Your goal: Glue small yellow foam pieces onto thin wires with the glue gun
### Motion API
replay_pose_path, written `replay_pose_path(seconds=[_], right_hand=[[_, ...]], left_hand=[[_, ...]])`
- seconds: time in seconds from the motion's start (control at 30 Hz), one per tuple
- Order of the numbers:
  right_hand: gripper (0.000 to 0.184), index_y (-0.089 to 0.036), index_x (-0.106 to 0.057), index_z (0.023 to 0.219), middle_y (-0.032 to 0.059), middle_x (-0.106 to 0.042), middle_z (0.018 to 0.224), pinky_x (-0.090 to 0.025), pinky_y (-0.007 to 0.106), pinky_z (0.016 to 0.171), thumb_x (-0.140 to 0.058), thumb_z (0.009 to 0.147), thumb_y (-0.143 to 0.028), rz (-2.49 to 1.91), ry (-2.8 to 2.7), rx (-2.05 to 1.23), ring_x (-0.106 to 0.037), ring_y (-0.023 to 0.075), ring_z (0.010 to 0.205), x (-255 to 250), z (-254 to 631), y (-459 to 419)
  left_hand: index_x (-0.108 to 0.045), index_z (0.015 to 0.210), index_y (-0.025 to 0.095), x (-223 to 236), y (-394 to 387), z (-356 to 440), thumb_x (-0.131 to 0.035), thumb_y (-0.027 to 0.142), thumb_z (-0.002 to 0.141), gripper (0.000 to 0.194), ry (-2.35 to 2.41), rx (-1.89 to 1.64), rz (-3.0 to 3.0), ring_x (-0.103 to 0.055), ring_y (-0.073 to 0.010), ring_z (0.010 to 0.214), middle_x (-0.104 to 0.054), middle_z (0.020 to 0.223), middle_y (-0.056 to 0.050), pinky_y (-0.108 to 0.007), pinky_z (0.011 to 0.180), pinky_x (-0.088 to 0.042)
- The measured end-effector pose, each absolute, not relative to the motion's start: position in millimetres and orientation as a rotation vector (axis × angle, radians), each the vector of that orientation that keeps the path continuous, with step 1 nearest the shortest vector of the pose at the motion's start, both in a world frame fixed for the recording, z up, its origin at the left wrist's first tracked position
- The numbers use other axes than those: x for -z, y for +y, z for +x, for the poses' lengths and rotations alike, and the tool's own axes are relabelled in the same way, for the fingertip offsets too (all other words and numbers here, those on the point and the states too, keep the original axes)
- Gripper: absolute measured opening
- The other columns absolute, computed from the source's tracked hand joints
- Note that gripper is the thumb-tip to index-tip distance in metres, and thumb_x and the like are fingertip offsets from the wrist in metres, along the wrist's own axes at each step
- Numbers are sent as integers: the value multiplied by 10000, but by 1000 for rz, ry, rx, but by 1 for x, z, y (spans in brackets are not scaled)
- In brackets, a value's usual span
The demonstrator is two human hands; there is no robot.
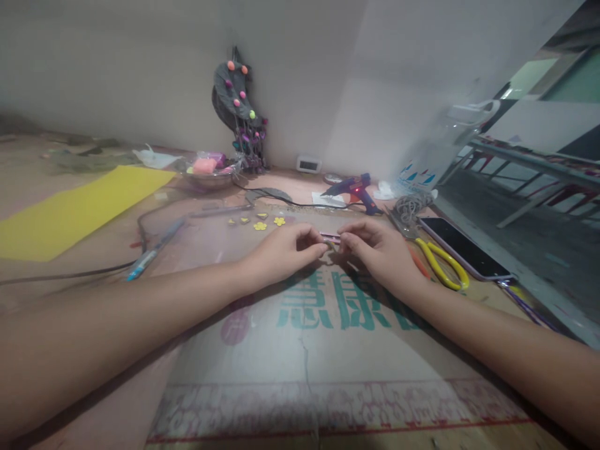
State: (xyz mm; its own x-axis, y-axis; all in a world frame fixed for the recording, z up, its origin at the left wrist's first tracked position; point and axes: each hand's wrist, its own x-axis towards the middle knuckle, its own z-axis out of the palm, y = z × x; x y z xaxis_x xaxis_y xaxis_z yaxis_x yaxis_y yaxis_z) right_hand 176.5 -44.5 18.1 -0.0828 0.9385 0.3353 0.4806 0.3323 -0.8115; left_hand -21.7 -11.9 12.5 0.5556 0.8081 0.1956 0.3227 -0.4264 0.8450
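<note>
Near the middle of the printed board, my left hand (pixel 293 250) and my right hand (pixel 375 247) are close together, fingers closed in a pinch. Between the fingertips spans a small thin pinkish strip (pixel 330 238), pinched at both ends; its exact kind is too small to make out. Just beyond my left hand lie small yellow flower cutouts (pixel 260 226), one of them (pixel 279 221) nearest the fingers. A blue glue gun (pixel 354 190) with a red light stands behind my right hand.
Yellow-handled scissors (pixel 445 265), a phone (pixel 466 248) and grey yarn (pixel 413 205) are on the right. Leftward lie a yellow sheet (pixel 84 209), a blue pen (pixel 157 248) and a black cable (pixel 79 275). A bowl (pixel 210 180) and a decorated grey moon (pixel 232 94) are at the back.
</note>
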Motion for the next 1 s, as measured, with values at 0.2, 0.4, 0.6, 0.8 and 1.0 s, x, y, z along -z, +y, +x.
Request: replay_pose_path(seconds=[0.2, 0.4, 0.6, 0.8, 1.0], right_hand=[[222, -187, -582, 768, 0, -672, 656, -478, 246, 579, -575, 890, -373, -1308, -1738, -618, -652, 141, 604, -19, 176, -46], [227, -180, -609, 814, 17, -683, 714, -489, 260, 622, -557, 900, -384, -1322, -1763, -572, -661, 154, 661, -18, 176, -46], [96, -194, -590, 848, 4, -658, 717, -475, 261, 619, -543, 869, -275, -1305, -1798, -523, -629, 148, 667, -18, 177, -46], [103, -218, -552, 735, -13, -602, 659, -438, 269, 606, -495, 806, -170, -1314, -1904, -408, -578, 147, 635, -22, 176, -49], [124, -206, -554, 696, -7, -567, 669, -415, 268, 603, -461, 753, -148, -1293, -1945, -335, -545, 147, 645, -22, 178, -48]], left_hand=[[-628, 857, 170, -13, -12, -22, -557, 374, 857, 216, 906, -772, 2003, -631, -150, 740, -703, 831, -31, -256, 658, -471], [-627, 852, 166, -13, -12, -22, -554, 368, 856, 214, 907, -769, 1997, -629, -157, 744, -705, 837, -38, -262, 656, -472], [-627, 856, 172, -12, -12, -21, -554, 375, 856, 216, 902, -781, 1998, -626, -153, 733, -707, 834, -35, -258, 650, -470], [-621, 835, 167, -15, -13, -21, -553, 352, 853, 198, 897, -765, 2002, -622, -147, 714, -701, 803, -31, -256, 650, -467], [-620, 846, 166, -14, -13, -21, -558, 362, 852, 206, 892, -767, 1998, -624, -148, 705, -704, 801, -31, -254, 639, -465]])
